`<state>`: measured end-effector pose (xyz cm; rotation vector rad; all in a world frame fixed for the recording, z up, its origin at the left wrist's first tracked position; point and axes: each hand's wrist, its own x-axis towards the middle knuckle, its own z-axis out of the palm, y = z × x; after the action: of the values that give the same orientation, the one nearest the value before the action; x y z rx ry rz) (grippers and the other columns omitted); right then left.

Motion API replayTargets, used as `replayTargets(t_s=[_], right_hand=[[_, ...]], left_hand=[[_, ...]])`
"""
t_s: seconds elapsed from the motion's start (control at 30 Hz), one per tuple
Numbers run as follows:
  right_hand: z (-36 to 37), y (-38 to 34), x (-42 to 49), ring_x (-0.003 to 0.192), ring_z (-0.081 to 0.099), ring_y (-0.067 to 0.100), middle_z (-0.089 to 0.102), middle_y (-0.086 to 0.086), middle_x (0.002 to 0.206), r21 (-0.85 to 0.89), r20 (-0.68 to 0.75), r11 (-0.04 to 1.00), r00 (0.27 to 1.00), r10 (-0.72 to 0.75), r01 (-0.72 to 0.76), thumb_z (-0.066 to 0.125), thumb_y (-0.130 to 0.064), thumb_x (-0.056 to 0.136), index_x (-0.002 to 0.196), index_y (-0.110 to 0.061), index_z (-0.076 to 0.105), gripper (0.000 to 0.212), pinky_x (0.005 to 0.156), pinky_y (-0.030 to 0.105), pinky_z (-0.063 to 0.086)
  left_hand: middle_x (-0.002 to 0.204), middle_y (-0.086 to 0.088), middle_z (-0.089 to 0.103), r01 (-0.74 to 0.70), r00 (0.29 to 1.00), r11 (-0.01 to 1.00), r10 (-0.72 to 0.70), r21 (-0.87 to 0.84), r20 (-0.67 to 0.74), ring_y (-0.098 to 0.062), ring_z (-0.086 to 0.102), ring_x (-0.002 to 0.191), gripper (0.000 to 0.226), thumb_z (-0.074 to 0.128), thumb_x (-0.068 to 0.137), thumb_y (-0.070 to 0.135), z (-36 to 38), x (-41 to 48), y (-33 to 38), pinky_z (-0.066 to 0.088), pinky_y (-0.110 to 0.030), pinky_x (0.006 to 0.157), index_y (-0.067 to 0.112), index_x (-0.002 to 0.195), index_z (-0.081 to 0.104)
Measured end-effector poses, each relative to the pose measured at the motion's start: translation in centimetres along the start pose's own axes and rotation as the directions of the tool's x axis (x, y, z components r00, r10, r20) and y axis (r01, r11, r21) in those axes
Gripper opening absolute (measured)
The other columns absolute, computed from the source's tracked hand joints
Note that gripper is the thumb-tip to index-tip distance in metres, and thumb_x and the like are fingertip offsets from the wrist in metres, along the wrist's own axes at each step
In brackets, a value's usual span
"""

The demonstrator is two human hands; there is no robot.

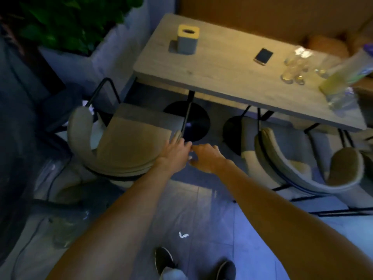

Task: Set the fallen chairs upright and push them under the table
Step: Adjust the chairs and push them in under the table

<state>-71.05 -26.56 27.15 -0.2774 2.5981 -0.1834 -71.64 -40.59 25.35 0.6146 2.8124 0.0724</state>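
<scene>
Plant: far left, a green leafy plant in a pale blocky planter, back by the table's left end.
Left chair: here's your first one, the beige upholstered chair with black metal legs. It's tipped over on the floor just off the table's left corner, legs sticking out toward the table.
Tissue box: a grey box with a yellow top stands upright on the tabletop's left part.
Left hand: your left hand is stretched out, fingers straight and spread, with the tips right at the pale end of the chair's arm and nothing clasped.
Right hand: your right hand is just beside the left, almost touching it. Fingers and thumb are apart with nothing between them, though it's blurred.
Table: the grey-brown wood-grain rectangular table stands on black round bases.
Phone: a dark flat phone lies face up, right of centre.
Glasses: a cluster of clear drinking glasses is close to the phone.
Right chair: the second beige chair with a black frame lies on its side on the floor — it's by the table's near edge, well apart from your hands.
Pitcher: a clear jug of yellow liquid with a purple lid sits at the table's right end, blurred.
</scene>
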Motion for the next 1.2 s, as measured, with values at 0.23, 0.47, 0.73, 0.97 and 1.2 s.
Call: replayTargets(t_s=[0.23, 0.47, 0.73, 0.97, 1.2], right_hand=[[-2.5, 13.7, -9.0, 0.119, 0.051, 0.033, 0.057, 0.006, 0.125, 0.084, -0.096, 0.970, 0.967, 0.238, -0.230, 0.048, -0.041, 0.096, 0.132, -0.020, 0.055, 0.042, 0.100, 0.052, 0.038], [-1.6, 28.0, -16.4, 0.129, 0.049, 0.033, 0.056, 0.006, 0.138, 0.128, -0.088, 0.929, 0.929, 0.358, -0.346, 0.056, -0.046, 0.094, 0.140, -0.022, 0.048, 0.053, 0.106, 0.050, 0.040], [4.7, 42.1, -19.3, 0.125, 0.052, 0.030, 0.056, 0.008, 0.138, 0.120, 0.022, 0.906, 0.913, 0.406, -0.406, 0.063, -0.040, 0.091, 0.144, -0.021, 0.043, 0.060, 0.105, 0.047, 0.042], [8.5, 48.7, -19.0, 0.123, 0.052, 0.031, 0.059, 0.009, 0.133, 0.091, 0.037, 0.930, 0.934, 0.355, -0.357, 0.061, -0.027, 0.090, 0.135, -0.014, 0.052, 0.048, 0.106, 0.041, 0.039], [9.9, 50.1, -16.7, 0.124, 0.052, 0.030, 0.061, 0.010, 0.128, -0.066, 0.066, 0.951, 0.949, 0.307, -0.303, 0.053, -0.013, 0.092, 0.136, -0.016, 0.049, 0.044, 0.119, 0.052, 0.018]], left_hand=[[0.134, -0.013, 0.048, -0.261, 0.964, 0.961, 0.265, 0.088, -0.029, -0.038, 0.046, 0.121, 0.047, 0.050, 0.099, 0.037, -5.0, 4.4, 16.6, 0.036, -0.051, 0.098, 0.018, 0.140, 0.041], [0.133, -0.013, 0.049, -0.385, 0.922, 0.918, 0.386, 0.093, 0.005, -0.037, 0.047, 0.121, 0.053, 0.061, 0.092, 0.034, -4.7, 8.4, 31.8, 0.036, -0.049, 0.096, 0.018, 0.139, 0.042], [0.131, -0.015, 0.049, -0.417, 0.907, 0.896, 0.400, 0.151, 0.131, -0.035, 0.043, 0.123, 0.057, 0.064, 0.086, 0.043, 2.4, 13.3, 43.8, 0.033, -0.046, 0.100, 0.020, 0.135, 0.047], [0.133, -0.013, 0.050, -0.358, 0.911, 0.923, 0.311, 0.143, 0.272, -0.034, 0.042, 0.124, 0.056, 0.059, 0.088, 0.040, 7.9, 16.2, 47.5, 0.028, -0.047, 0.104, 0.021, 0.137, 0.042], [0.127, -0.011, 0.052, -0.260, 0.929, 0.963, 0.231, 0.067, 0.289, -0.035, 0.044, 0.120, 0.029, 0.050, 0.099, 0.031, 10.1, 18.2, 48.3, 0.021, -0.057, 0.107, 0.023, 0.126, 0.045]])
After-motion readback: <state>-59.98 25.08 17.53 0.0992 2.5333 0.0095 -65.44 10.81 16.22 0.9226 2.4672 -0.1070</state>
